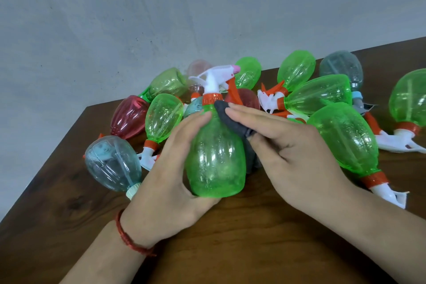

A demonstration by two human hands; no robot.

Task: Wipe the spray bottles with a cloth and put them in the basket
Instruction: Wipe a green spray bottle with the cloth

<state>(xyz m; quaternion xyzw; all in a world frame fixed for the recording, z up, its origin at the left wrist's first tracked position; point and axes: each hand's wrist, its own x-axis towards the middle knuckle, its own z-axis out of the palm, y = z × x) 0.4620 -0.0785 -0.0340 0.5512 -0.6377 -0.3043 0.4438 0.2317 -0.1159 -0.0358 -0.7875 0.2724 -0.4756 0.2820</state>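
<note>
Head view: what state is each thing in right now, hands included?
Green translucent plastic spray bottle: upright, gripped, trigger head on.
Dark grey cloth: pressed against that bottle's shoulder.
Left hand: grips the bottle's body.
Right hand: pinches the cloth, fingers laid on it.
Other plastic spray bottles: lying on their sides, piled.
Brown wooden table: bears the pile.
Basket: not in view.

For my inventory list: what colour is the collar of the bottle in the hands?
Orange-red collar, head view.

A wooden table [253, 237] carries scattered spray bottles [345, 136].
</note>
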